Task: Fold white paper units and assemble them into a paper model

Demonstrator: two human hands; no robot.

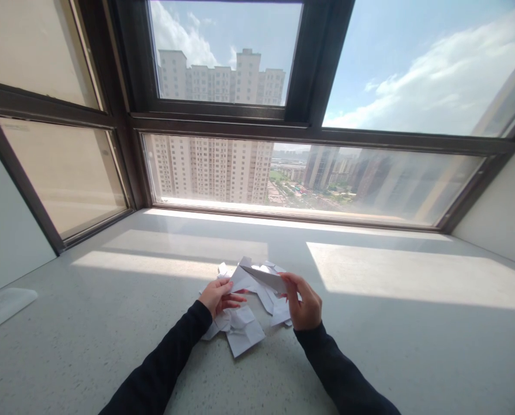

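Between my two hands is a folded sheet of white paper (263, 278), raised above a loose pile of other folded white papers (245, 331). My left hand (220, 297) pinches its left end between thumb and forefinger, the other fingers spread beneath. At the right end, my right hand (303, 301) is closed on the paper, thumb and fingers together. The held sheet has a pointed fold at its upper left and a shaded flap running toward my right hand. Several papers below are partly hidden by the hands and the held sheet.
The pile lies on a pale speckled windowsill (391, 346) with bands of sunlight across it. A white flat object (7, 308) rests at the far left. Dark-framed windows (292, 127) rise behind, and a white wall (499, 207) bounds the right side.
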